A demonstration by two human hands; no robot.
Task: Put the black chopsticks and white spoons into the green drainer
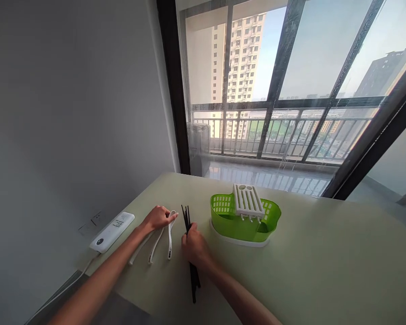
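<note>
Black chopsticks [193, 282] are bundled in my right hand [195, 246], whose fingers wrap round their middle. My left hand [158, 218] is closed at the bowl end of a white spoon [170, 241], over the table. Two more white spoon handles [154, 248] lie beside it to the left, their upper ends hidden under my left hand. To the right of my right hand stands a green basket [238, 228] on a white base, with a white slotted rack [248, 200] with small hooks across its top.
A white power strip [113, 231] with a cable lies at the left edge of the pale table [311, 253], near the grey wall. Behind the table is a glass window with dark frames.
</note>
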